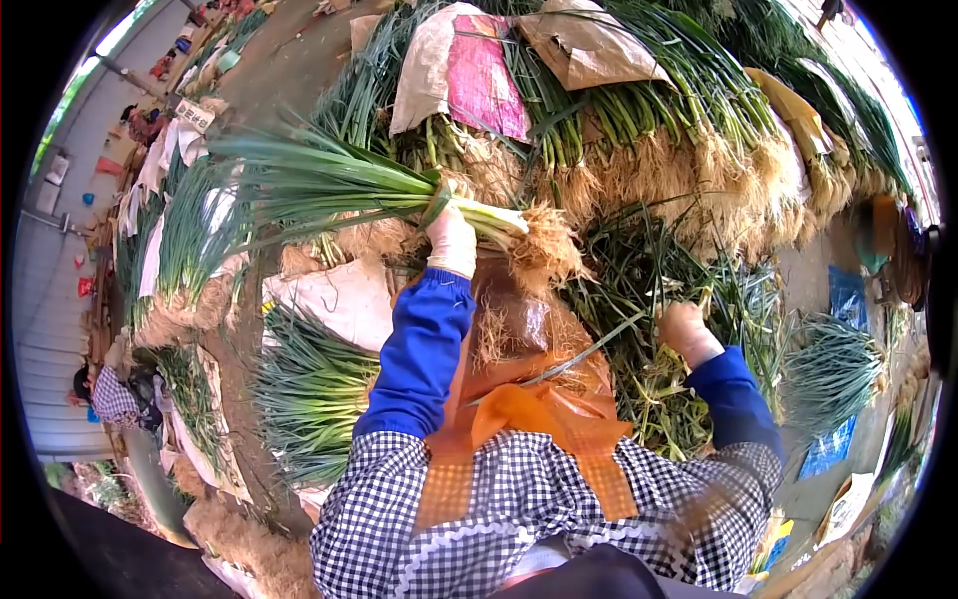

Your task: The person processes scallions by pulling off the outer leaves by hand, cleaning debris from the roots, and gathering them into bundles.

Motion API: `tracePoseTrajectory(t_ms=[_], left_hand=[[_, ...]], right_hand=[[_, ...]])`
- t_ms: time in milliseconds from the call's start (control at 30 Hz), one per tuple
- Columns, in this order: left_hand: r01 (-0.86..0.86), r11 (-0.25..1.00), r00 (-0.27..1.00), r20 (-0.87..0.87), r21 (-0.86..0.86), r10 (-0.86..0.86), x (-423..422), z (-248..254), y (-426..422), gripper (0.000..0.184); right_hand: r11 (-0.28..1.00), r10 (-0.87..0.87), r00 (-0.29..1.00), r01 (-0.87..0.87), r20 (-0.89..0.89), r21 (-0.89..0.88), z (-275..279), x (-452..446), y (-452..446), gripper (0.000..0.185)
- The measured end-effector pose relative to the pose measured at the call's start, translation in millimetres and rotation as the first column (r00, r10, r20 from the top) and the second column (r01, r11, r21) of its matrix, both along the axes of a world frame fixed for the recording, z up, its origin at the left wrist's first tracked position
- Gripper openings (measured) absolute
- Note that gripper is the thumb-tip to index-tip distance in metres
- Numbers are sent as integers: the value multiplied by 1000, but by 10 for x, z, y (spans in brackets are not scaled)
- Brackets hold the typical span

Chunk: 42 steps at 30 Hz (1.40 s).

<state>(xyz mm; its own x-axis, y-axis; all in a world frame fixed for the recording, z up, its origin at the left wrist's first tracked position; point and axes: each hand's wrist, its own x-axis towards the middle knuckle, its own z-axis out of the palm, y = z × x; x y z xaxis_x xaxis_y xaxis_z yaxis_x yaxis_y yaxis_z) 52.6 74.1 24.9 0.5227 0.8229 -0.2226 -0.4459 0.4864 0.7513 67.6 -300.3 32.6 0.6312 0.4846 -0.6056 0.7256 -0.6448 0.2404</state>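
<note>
My left hand (452, 240) is wrapped round a bunch of green onions (489, 222), just above the pale stems. Its green leaves fan out to the left and its tangled roots hang on the right. On the right, my right hand (686, 329) is closed over a heap of loose green leaves (639, 270); a thin pale piece shows at the fingers, too small to name. An orange plastic apron (519, 409) covers my lap, with root bits scattered on it.
Large rows of green onions with roots (699, 170) lie ahead, partly under sacks (429, 75). To the left are another pile of green onions (314, 384) and a white sack (339, 299). A bundle (828, 369) lies at right, by blue plastic. A person (118, 399) is at far left.
</note>
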Motion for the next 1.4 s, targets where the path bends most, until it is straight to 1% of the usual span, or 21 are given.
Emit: tracePoseTrajectory(t_ms=[33,67,133,167,267,300,333,367,433,500,533,600,667,733,800,933,1000,1067,1200,1267,1400], left_hand=[[-35,999,948,-318,12,37,-57,53,-21,20],[-28,1000,948,-318,12,30,-60,104,-91,20],[18,989,999,-26,-145,-22,-8,176,-287,23],[-24,990,1000,-2,-138,24,-12,139,-370,27],[88,989,995,-37,-120,-93,-91,77,-106,29],[23,981,999,47,-193,-14,-134,121,9,20],[-63,960,995,53,-272,80,-219,299,116,13],[56,985,986,162,-161,-29,-334,289,433,10],[171,985,948,276,-19,-159,-651,410,964,8],[202,979,916,350,17,-195,-986,773,1274,18],[231,973,878,433,-7,-205,-1129,814,1518,19],[118,982,947,282,149,-156,-1540,550,1854,24],[25,996,982,185,85,-40,-1937,422,1834,24],[-45,999,991,125,24,41,-2292,261,1758,25],[-103,994,992,71,-31,105,-2527,71,1652,26],[-193,978,980,42,-73,197,-2857,-53,1584,27],[-232,970,970,55,-69,236,-3013,-11,1626,28],[-273,960,958,79,-55,277,-3173,152,1696,29],[-376,927,916,157,14,369,-3710,534,2016,31],[-421,905,895,192,66,403,-4011,832,2170,32],[-481,862,867,232,158,441,-4537,1301,2458,34]], right_hand=[[987,7,1000,-3,-28,161,200,-46,307,32],[948,15,999,0,-46,318,357,-56,660,28],[579,215,945,-327,247,747,400,-168,1108,33],[466,281,825,-564,490,682,608,-225,1387,39],[575,375,779,-620,502,534,366,-182,1624,43],[631,336,798,-585,501,509,84,-124,1560,36],[790,371,919,-388,134,474,-32,9,1392,26],[971,227,972,-220,-65,97,-294,181,1226,21],[947,124,984,-156,-129,-280,-725,380,657,23],[995,16,982,-33,-186,-91,-341,312,648,25],[986,-3,974,40,-225,160,-278,357,660,24],[731,170,982,-73,-78,678,-107,307,895,22],[214,159,973,130,-166,968,198,103,1420,26],[54,369,790,508,-490,860,423,-28,2014,39],[93,653,468,731,-595,676,840,-337,2508,49],[-44,835,550,128,-34,991,161,-957,3476,45],[4,881,391,-572,267,821,88,-1266,3539,32],[290,951,283,-669,-126,684,-370,-1406,3470,30],[536,713,559,-47,-423,843,-455,-898,2808,22],[353,706,622,106,-339,930,-259,-749,2625,14],[281,387,679,558,-624,781,-266,-492,2227,13]])
